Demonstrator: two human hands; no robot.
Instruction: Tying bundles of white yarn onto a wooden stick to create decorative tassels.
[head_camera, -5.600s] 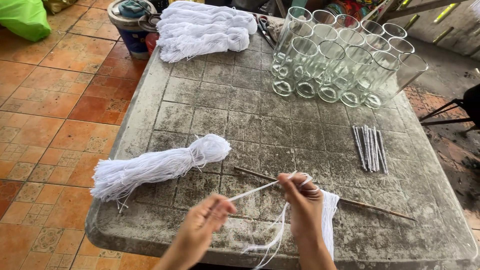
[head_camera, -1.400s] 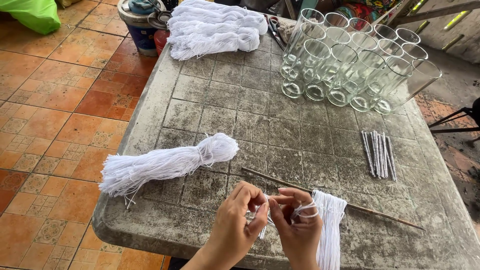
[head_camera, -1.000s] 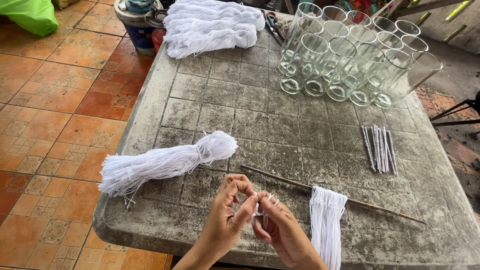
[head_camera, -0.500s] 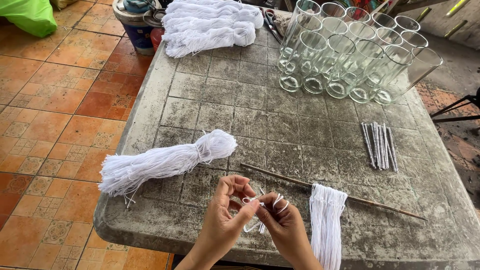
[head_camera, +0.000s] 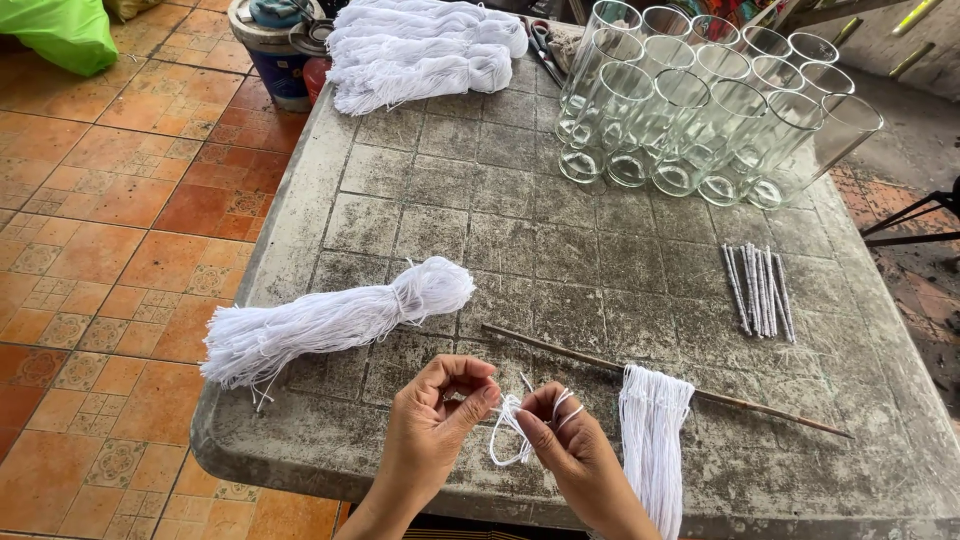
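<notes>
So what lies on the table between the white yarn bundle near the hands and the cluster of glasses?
In the head view, nothing: between the yarn bundle and the glasses only bare, stained table shows.

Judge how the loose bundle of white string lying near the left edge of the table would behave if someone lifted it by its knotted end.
The white string bundle would probably droop limply, since its strands already splay loose at the far end. It looks light for its size, being thin thread. Stray strands might snag on the rough table, whose surface is gritty and grooved.
</notes>
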